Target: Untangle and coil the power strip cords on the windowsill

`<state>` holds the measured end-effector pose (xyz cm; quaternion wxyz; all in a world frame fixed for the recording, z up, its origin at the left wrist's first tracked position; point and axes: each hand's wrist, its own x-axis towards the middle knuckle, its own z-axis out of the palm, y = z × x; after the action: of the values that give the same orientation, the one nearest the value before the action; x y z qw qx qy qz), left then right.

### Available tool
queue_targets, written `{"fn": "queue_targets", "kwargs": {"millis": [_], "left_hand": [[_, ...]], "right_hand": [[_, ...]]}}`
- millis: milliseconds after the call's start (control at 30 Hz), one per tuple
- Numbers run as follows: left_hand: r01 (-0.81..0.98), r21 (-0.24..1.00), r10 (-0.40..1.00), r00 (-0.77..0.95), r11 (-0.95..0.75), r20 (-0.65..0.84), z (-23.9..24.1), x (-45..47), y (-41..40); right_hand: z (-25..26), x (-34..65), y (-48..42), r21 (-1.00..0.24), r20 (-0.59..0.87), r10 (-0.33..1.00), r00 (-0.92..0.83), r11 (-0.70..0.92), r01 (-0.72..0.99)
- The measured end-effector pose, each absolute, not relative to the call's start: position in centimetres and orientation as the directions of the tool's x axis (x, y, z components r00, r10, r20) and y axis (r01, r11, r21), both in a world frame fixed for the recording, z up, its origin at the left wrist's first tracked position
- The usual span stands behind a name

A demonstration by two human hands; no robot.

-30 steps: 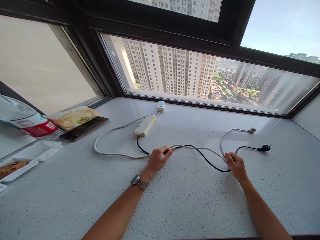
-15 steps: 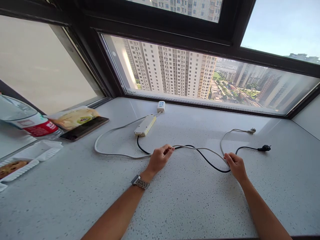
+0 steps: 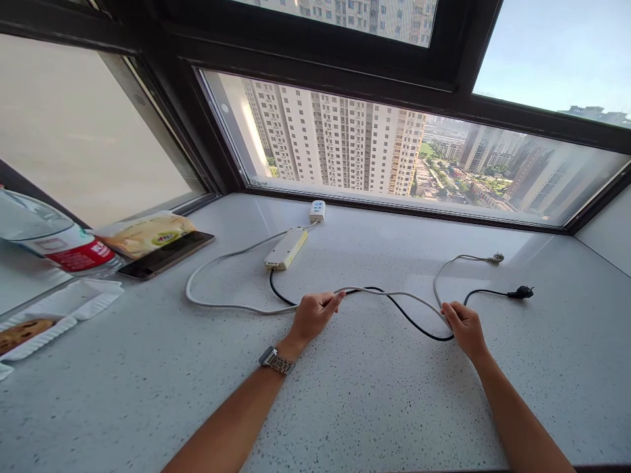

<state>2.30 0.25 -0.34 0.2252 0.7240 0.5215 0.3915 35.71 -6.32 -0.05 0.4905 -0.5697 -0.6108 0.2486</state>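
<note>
My left hand [image 3: 315, 317], with a metal-band watch [image 3: 277, 360] on its wrist, is closed on a white power cord [image 3: 241, 306] and a black power cord [image 3: 282, 292] where they meet. To the right, my right hand [image 3: 462, 326] pinches both cords again. Between the hands the cords cross, the black one [image 3: 409, 320] sagging lower. Beyond the right hand lie a grey plug [image 3: 497, 258] and a black plug [image 3: 521, 292]. The black cord comes from a yellowed white power strip [image 3: 286, 249]; the white cord leads toward a small white socket block [image 3: 317, 211].
On the left lie a bottle with a red label [image 3: 79, 253], a yellow packet [image 3: 148, 235], a phone [image 3: 167, 255] and a white plastic tray [image 3: 93, 299] with a cookie [image 3: 22, 334]. A dark window frame [image 3: 345, 203] borders the speckled white countertop [image 3: 374, 407] at the back.
The fingers of my left hand have shifted slightly on the cords, the thumb now lying straighter. My right hand and the cords stay almost where they were.
</note>
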Motion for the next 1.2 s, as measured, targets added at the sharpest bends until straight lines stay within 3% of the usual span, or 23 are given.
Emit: {"fn": "queue_targets", "kwargs": {"millis": [367, 1200], "left_hand": [[0.502, 0.796, 0.937, 0.107, -0.340, 0.333, -0.46, 2.31, 0.13], [0.514, 0.777, 0.927, 0.113, -0.362, 0.357, -0.48, 2.19, 0.17]], "right_hand": [[-0.22, 35.78, -6.26, -0.867, 0.314, 0.940, 0.132, 0.227, 0.444], [0.01, 35.54, -6.34, -0.862, 0.314, 0.941, 0.123, 0.228, 0.453]]}}
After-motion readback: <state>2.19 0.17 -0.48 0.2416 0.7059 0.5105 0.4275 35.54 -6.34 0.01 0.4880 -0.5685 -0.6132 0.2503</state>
